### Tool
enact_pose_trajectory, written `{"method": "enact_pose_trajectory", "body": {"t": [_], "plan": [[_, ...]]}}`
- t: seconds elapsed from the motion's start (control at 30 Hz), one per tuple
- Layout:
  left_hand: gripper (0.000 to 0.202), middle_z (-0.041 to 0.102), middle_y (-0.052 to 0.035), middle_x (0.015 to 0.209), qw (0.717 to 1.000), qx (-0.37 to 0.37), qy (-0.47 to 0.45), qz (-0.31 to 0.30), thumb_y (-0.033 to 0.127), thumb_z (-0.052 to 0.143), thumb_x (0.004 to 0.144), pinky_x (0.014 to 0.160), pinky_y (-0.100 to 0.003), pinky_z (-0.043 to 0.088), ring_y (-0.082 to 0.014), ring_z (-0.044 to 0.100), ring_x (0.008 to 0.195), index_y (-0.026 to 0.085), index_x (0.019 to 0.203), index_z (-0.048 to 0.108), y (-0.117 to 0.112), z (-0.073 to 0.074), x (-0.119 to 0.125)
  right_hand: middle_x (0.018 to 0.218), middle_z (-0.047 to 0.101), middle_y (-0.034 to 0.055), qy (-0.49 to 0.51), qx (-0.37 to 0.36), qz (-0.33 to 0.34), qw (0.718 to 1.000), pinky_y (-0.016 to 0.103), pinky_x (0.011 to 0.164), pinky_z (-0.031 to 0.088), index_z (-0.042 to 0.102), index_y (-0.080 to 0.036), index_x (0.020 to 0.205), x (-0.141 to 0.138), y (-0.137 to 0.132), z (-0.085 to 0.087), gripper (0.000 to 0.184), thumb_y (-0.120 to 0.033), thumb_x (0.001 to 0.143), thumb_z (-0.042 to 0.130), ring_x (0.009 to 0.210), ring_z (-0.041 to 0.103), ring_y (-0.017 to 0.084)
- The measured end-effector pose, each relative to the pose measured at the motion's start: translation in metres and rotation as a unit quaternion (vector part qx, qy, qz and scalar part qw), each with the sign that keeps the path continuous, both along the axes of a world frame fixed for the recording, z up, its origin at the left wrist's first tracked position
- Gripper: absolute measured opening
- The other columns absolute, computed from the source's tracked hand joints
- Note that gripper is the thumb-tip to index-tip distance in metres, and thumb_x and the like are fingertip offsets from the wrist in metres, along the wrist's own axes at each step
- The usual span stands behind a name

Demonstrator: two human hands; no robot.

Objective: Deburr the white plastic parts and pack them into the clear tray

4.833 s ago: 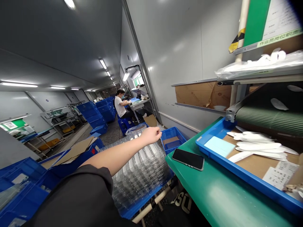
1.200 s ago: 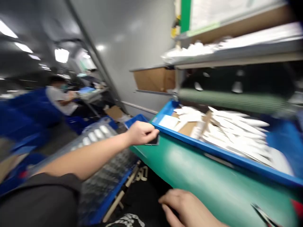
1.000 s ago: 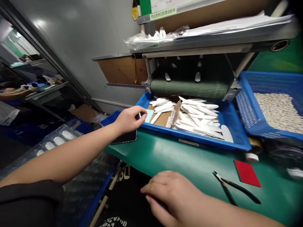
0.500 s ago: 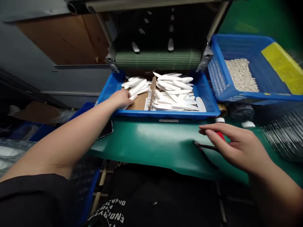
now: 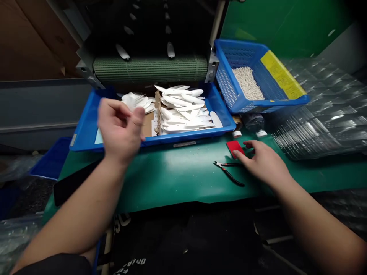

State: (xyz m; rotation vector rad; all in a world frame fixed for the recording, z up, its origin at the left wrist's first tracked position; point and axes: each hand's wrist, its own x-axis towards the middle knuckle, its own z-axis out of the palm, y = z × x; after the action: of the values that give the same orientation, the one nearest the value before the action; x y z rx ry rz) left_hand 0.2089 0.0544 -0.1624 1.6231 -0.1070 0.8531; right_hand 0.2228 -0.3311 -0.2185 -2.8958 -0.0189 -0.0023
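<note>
Left hand (image 5: 120, 126) had just lifted out of the tray and hung above it, thumb and fingertips drawn narrowly together, with nothing I could see between them. My right hand (image 5: 265, 162) had moved across to a flat red rectangular pad (image 5: 236, 148), its fingers spread, the fingertips resting on the pad without gripping it. Just beside that hand lay one pair of black-handled steel side cutters (image 5: 228, 172), untouched on the green bench mat (image 5: 172, 183).

Below my left hand sat one shallow blue plastic tray (image 5: 200, 136), holding two heaps of flat white leaf-shaped pieces. The smaller heap (image 5: 136, 101) lay left and the larger heap (image 5: 183, 110) right, with an upright cardboard strip (image 5: 158, 112) between them. They overlapped too much to count. About six more white pieces (image 5: 171, 49) sat on the dark belt above the green ribbed roller (image 5: 150, 69).

To the right stood one blue mesh basket (image 5: 226, 76) of small white pellets (image 5: 246, 82), with two white bottle caps (image 5: 236, 134) near its foot. One black phone (image 5: 74, 179) lay under my left forearm.
</note>
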Motion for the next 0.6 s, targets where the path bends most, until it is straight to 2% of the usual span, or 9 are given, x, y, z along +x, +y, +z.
{"method": "enact_pose_trajectory", "body": {"t": [0.07,0.17,0.2,0.27,0.33,0.43,0.5,0.53,0.6], "plan": [[0.035,0.06,0.0092,0.065,0.993,-0.039,0.069,-0.088,0.051,0.065,0.091,0.031,-0.02,0.031,-0.0072,0.046,0.035,0.027,0.093,0.04,-0.011,-0.012,-0.008,0.119,0.065,0.0097,0.008,-0.036,0.014,0.999,0.036,0.069,0.042,0.058,-0.018,0.126,0.008,0.012,0.001,0.066,-0.073,0.089,0.061,0.103,0.062,0.029],[0.04,0.06,0.011,0.062,0.973,-0.067,0.164,-0.145,0.051,0.07,0.087,0.037,-0.016,0.039,-0.0072,0.047,0.038,0.031,0.107,0.041,-0.014,-0.029,-0.018,0.114,0.065,0.0092,0.047,-0.027,-0.006,0.999,0.036,0.069,0.041,0.058,-0.02,0.12,0.012,0.02,0.008,0.056,-0.065,0.087,0.066,0.099,0.062,0.028],[0.046,0.059,0.0113,0.061,0.966,-0.076,0.189,-0.156,0.05,0.073,0.085,0.039,-0.016,0.041,-0.0076,0.048,0.039,0.033,0.114,0.043,-0.012,-0.033,-0.02,0.112,0.065,0.0083,0.064,0.014,-0.016,0.998,0.036,0.071,0.043,0.059,-0.02,0.12,0.01,0.02,0.012,0.056,-0.063,0.086,0.069,0.096,0.062,0.026],[0.051,0.059,0.0094,0.061,0.951,-0.082,0.236,-0.18,0.052,0.077,0.082,0.041,-0.016,0.044,-0.0082,0.052,0.043,0.032,0.12,0.051,-0.008,-0.038,-0.023,0.105,0.065,0.0071,0.104,0.172,-0.013,0.979,0.035,0.079,0.046,0.058,-0.019,0.127,0.004,0.021,0.023,0.061,-0.059,0.084,0.074,0.092,0.062,0.023],[0.042,0.061,0.006,0.064,0.935,-0.075,0.28,-0.203,0.055,0.078,0.08,0.044,-0.015,0.047,-0.0079,0.056,0.048,0.026,0.107,0.063,-0.006,-0.04,-0.024,0.095,0.063,0.0066,0.166,0.393,0.022,0.904,0.034,0.082,0.048,0.054,-0.015,0.137,-0.004,0.029,0.035,0.067,-0.057,0.087,0.071,0.086,0.061,0.021],[0.038,0.064,0.0044,0.07,0.905,-0.065,0.327,-0.266,0.059,0.071,0.084,0.051,-0.014,0.05,-0.0083,0.062,0.053,0.023,0.093,0.061,-0.009,-0.042,-0.022,0.09,0.058,0.0074,0.275,0.64,0.079,0.713,0.034,0.07,0.048,0.057,-0.011,0.133,-0.006,0.059,0.046,0.059,-0.051,0.09,0.058,0.072,0.058,0.019],[0.037,0.064,0.0053,0.072,0.882,-0.072,0.347,-0.312,0.061,0.065,0.088,0.049,-0.015,0.049,-0.0088,0.061,0.052,0.026,0.097,0.057,-0.012,-0.045,-0.021,0.092,0.056,0.0082,0.344,0.707,0.104,0.609,0.03,0.057,0.042,0.063,-0.01,0.12,0.003,0.089,0.048,0.05,-0.048,0.091,0.05,0.06,0.05,0.015],[0.037,0.064,0.0058,0.072,0.875,-0.073,0.353,-0.323,0.062,0.062,0.089,0.047,-0.015,0.047,-0.0084,0.06,0.051,0.027,0.099,0.057,-0.013,-0.047,-0.021,0.09,0.055,0.0084,0.377,0.718,0.116,0.573,0.028,0.053,0.038,0.063,-0.009,0.116,0.009,0.104,0.049,0.05,-0.048,0.09,0.047,0.055,0.045,0.013],[0.036,0.062,0.007,0.069,0.879,-0.074,0.348,-0.318,0.062,0.058,0.09,0.045,-0.013,0.042,-0.0064,0.056,0.049,0.029,0.103,0.056,-0.014,-0.049,-0.021,0.086,0.055,0.0087,0.427,0.713,0.127,0.542,0.025,0.048,0.032,0.062,-0.007,0.116,0.023,0.135,0.048,0.051,-0.047,0.091,0.041,0.05,0.038,0.01]]}}
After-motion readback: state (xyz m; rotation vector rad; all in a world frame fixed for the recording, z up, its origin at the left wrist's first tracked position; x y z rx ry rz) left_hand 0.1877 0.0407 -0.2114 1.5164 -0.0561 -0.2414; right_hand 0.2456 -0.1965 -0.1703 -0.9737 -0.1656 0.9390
